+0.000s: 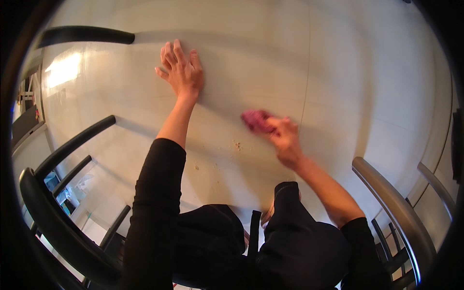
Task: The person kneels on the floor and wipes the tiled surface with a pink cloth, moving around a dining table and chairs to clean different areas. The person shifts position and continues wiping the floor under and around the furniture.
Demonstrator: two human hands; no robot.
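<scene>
My left hand, fingers spread and palm down, rests on the pale tiled floor at the upper left, holding nothing. Right of the middle, my right hand grips a crumpled dark-pink cloth against or just above the floor; both look slightly blurred. Small pale crumbs lie scattered on the floor below and to the left of the cloth, with a larger bit further left. Part of the cloth is hidden under my fingers.
Dark chair legs reach in from the left, near my left arm. A metallic brown furniture leg and thinner legs stand at the lower right. My bent knees are at the bottom. Shelving with assorted items sits at the far left.
</scene>
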